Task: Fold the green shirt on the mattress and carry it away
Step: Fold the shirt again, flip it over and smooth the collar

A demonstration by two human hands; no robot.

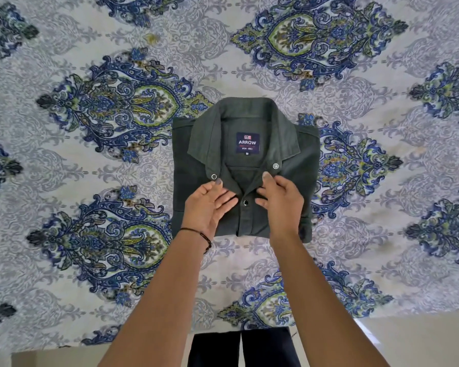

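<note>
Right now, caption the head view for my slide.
Left hand and right hand touch the folded green shirt on the mattress.

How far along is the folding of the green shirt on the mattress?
Done: the green shirt lies folded into a compact rectangle, collar up, on the patterned sheet. In hand: left hand and right hand touch its front below the collar, apparently tidying. Left: lifting it and carrying it away.

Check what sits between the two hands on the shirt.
Head view: the green shirt's placket, with one dark snap button, runs between the left hand and right hand. Nothing else lies there.
</note>
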